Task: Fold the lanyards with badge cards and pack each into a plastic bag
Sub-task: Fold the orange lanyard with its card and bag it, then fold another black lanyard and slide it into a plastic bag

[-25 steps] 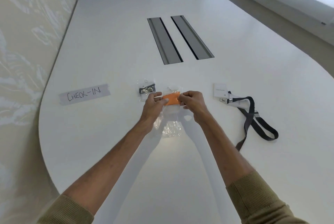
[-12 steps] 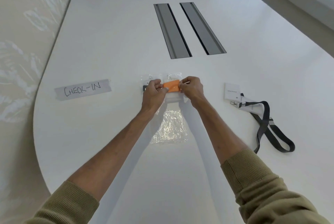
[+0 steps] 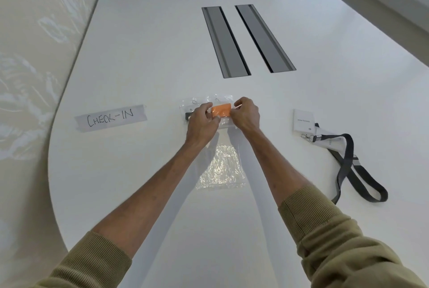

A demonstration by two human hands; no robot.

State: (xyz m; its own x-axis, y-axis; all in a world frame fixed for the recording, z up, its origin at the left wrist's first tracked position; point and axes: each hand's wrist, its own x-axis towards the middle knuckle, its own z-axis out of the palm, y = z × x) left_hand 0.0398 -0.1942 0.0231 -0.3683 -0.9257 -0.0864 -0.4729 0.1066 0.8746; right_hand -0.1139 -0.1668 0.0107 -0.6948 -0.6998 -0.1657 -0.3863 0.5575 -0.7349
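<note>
A folded orange lanyard (image 3: pixel 221 110) lies inside a clear plastic bag (image 3: pixel 224 100) on the white table. My left hand (image 3: pixel 201 122) pinches the bag at the orange bundle's left end. My right hand (image 3: pixel 246 114) pinches it at the right end. To the left, partly under my left hand, a second clear bag (image 3: pixel 186 107) holds a dark folded lanyard. An empty crinkled plastic bag (image 3: pixel 221 168) lies between my forearms. At the right, an unfolded dark grey lanyard (image 3: pixel 348 162) lies clipped to a white badge card (image 3: pixel 304 121).
A tape label reading CHECK-IN (image 3: pixel 111 117) is stuck to the table (image 3: pixel 139 55) at the left. Two grey cable slots (image 3: pixel 246 39) run across the table's middle, beyond the bags. The table's curved edge and a pale wall lie to the left.
Both hands have stayed pinched on the bag with the orange lanyard, which now lies down on the table. The camera has tilted down and moved closer.
</note>
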